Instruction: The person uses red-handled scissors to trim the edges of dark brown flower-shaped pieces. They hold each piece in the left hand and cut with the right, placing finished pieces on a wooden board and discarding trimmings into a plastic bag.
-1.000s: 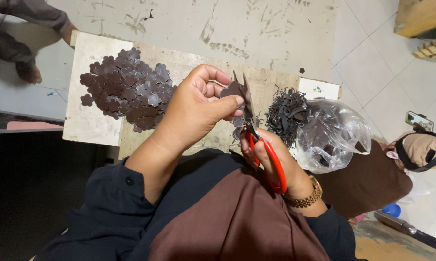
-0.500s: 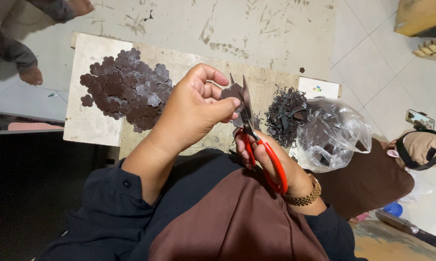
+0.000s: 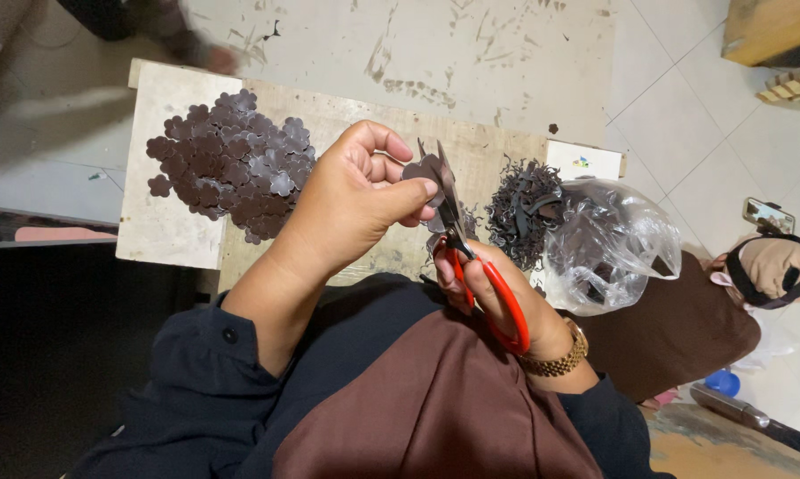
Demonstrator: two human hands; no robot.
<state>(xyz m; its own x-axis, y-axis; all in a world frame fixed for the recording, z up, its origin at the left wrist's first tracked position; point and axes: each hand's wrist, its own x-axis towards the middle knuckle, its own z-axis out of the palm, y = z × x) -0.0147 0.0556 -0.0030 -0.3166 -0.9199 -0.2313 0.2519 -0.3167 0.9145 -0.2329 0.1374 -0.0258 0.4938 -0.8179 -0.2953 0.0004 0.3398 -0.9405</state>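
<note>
Pinching dark flower-shaped piece (image 3: 420, 169) at frame centre in left hand (image 3: 351, 208), fingers clamped | gripping red-handled scissors (image 3: 471, 266) in right hand (image 3: 497, 293), blades trimming its edge | sitting finished: large flower pile (image 3: 231, 164) upper left on tabletop (image 3: 165, 235) | piling offcuts (image 3: 524, 208) beside plastic bag (image 3: 608, 244), work seemingly well along.

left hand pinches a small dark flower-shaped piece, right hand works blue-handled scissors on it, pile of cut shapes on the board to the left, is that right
Not quite: the scissors have red handles, not blue, as the head view shows. The rest holds: the left hand pinches a small dark flower-shaped piece, the right hand works the scissors on it, and the pile of cut shapes lies on the board to the left.
</note>
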